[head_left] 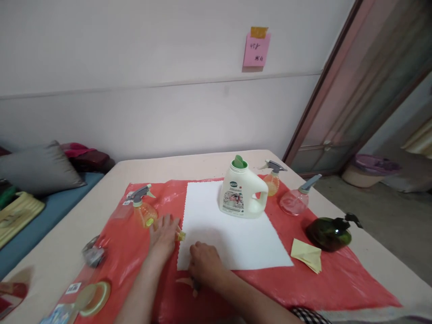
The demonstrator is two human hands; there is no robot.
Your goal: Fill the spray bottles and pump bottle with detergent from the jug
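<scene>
My left hand [164,235] lies over a small bottle with a yellow neck [181,236], its fingers laid across it; most of the bottle is hidden under the palm. Close behind that hand stands an orange spray bottle [145,213] with a grey trigger head. My right hand [204,263] is closed at the front left edge of the white sheet [222,243]. Below its fingers a dark grey piece with pale tips [195,285] sticks out, like a spray head; the rest is hidden in the grip.
A cream detergent jug [241,191] with a green spout stands on the sheet. To its right are another orange spray bottle [272,183], a pink spray bottle [293,201], a dark green pump bottle [326,234] and a yellow cloth [306,255]. A round lid [97,298] lies front left.
</scene>
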